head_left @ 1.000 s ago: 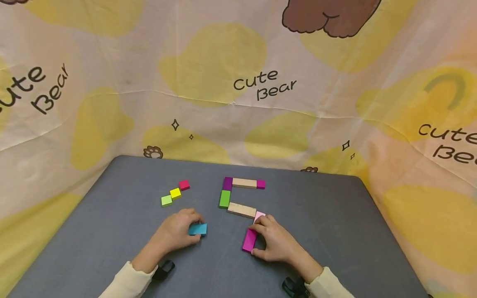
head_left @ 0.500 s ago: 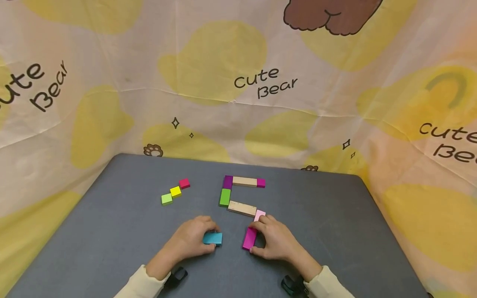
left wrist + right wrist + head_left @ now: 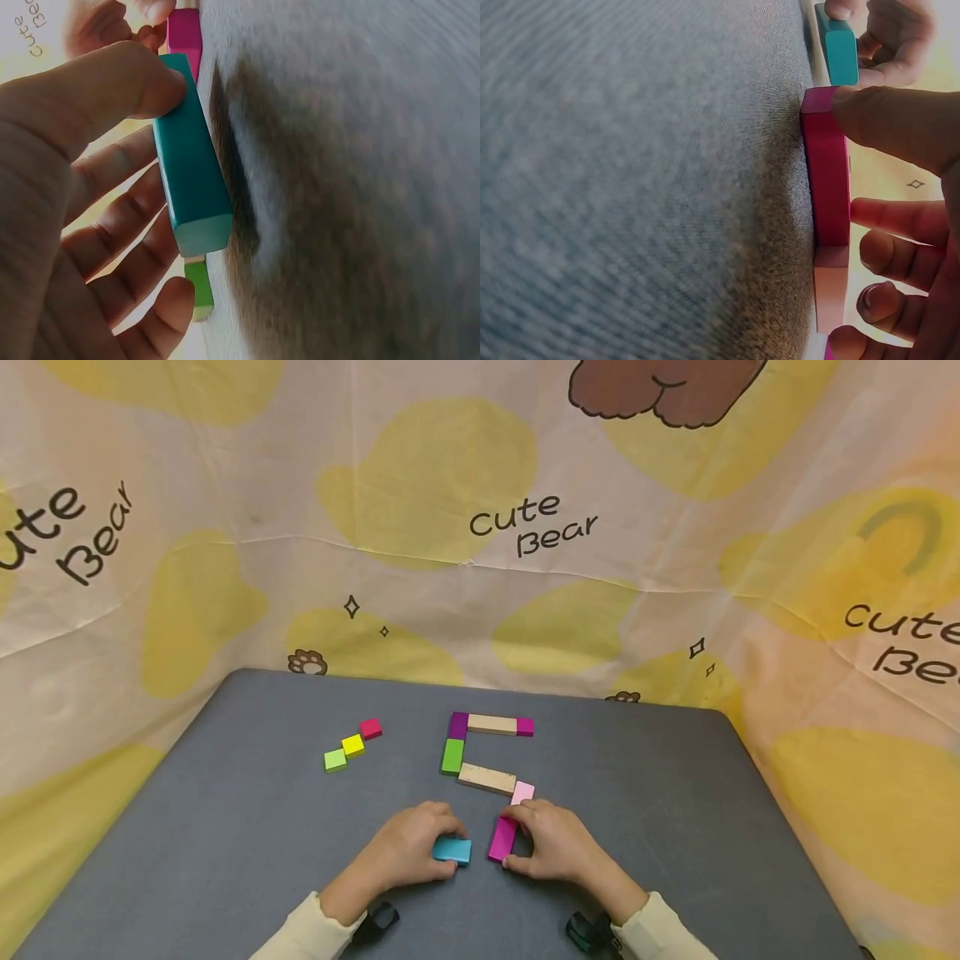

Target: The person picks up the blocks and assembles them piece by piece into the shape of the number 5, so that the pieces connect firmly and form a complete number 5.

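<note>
My left hand (image 3: 408, 850) pinches a blue block (image 3: 452, 852) between thumb and fingers. In the left wrist view a shadow lies beside this block (image 3: 191, 161), seemingly a little above the table. My right hand (image 3: 558, 843) holds a long magenta block (image 3: 502, 840), its thumb on the near end and its index finger against the side. That block's far end meets a pink block (image 3: 522, 792). Beyond it, a wooden block (image 3: 487, 778), green block (image 3: 452, 757), purple block (image 3: 458, 726), second wooden block (image 3: 492, 724) and small magenta block (image 3: 525, 727) continue the bent line.
Red (image 3: 371, 728), yellow (image 3: 353, 745) and light green (image 3: 335, 761) cubes lie in a diagonal row at the left of the grey table (image 3: 675, 793). A printed cloth (image 3: 420, 510) hangs behind and around the table.
My left hand has carried the blue block rightward and nearer to me, close to the long magenta block. My right hand has stayed almost still on the magenta block.
</note>
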The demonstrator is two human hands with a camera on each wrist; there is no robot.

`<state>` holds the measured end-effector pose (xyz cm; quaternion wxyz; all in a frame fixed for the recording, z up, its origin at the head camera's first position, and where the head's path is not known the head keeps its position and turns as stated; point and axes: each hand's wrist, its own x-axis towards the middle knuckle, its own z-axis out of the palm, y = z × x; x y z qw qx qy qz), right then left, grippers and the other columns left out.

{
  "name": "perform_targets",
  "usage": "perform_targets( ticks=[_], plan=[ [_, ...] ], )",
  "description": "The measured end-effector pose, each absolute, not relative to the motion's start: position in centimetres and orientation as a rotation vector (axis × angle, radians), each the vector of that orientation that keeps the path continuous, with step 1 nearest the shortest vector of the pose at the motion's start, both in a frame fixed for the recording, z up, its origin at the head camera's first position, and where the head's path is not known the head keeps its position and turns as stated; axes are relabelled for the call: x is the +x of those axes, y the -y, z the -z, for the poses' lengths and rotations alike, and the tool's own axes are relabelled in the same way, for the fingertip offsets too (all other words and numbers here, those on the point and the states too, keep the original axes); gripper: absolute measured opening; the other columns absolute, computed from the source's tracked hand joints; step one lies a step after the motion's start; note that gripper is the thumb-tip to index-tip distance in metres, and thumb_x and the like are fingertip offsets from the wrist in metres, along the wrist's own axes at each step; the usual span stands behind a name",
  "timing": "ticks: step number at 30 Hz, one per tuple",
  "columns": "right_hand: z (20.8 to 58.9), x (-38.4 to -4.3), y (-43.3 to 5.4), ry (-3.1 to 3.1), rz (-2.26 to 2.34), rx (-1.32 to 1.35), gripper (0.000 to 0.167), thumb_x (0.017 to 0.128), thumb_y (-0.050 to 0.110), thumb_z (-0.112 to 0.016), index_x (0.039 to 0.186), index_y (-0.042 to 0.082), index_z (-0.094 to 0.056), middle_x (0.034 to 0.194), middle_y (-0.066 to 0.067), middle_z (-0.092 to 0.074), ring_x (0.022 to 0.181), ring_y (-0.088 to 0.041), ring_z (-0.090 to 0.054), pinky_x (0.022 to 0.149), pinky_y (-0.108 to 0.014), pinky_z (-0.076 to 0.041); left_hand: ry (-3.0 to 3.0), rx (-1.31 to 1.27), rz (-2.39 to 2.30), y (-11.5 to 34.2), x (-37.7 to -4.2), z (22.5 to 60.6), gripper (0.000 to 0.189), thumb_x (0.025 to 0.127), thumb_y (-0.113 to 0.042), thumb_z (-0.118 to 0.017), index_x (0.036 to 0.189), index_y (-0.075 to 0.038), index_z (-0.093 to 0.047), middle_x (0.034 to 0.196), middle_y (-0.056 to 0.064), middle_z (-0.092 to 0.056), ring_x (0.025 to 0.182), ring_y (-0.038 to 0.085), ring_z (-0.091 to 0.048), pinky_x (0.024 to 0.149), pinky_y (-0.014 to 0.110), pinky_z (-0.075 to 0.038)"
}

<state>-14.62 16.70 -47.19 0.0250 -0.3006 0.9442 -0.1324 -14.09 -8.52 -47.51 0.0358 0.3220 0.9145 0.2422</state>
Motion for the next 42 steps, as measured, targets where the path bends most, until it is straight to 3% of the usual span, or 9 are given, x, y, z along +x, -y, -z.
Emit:
perform_targets(
  ticks=[16,32,42],
  plan=[
    [47.1,-14.6,-16.8,-2.886,0.462,-0.915,0.055,0.073,0.042,-0.078,0.118,0.014,-0.065,0.072,0.009,-0.05,0.068,-0.003,-0.043,0.057,-0.02,-0.035,-2.784,1.033,-0.724,6.8,-14.0,48.1,0.026,0.073,-0.028,-0.078,0.097,-0.022,-0.073,0.088,-0.012,-0.059,0.078,0.002,-0.048,0.064,0.018,-0.041],
    [47.2,-14.6,-16.6,-2.874,0.483,-0.909,0.054,0.073,0.042,-0.078,0.117,0.015,-0.065,0.07,0.008,-0.049,0.064,-0.003,-0.041,0.053,-0.02,-0.033,-2.766,1.011,-0.716,6.3,-14.2,48.0,0.027,0.075,-0.031,-0.078,0.1,-0.022,-0.073,0.091,-0.012,-0.06,0.083,0.003,-0.05,0.07,0.02,-0.045],
    [47.2,-14.6,-16.6,-2.873,0.488,-0.901,0.054,0.073,0.042,-0.078,0.117,0.014,-0.065,0.068,0.009,-0.047,0.062,-0.003,-0.04,0.052,-0.02,-0.031,-2.792,1.037,-0.727,6.3,-14.1,48.0,0.027,0.073,-0.029,-0.079,0.099,-0.022,-0.073,0.088,-0.012,-0.058,0.082,0.004,-0.049,0.067,0.019,-0.042]
  ],
)
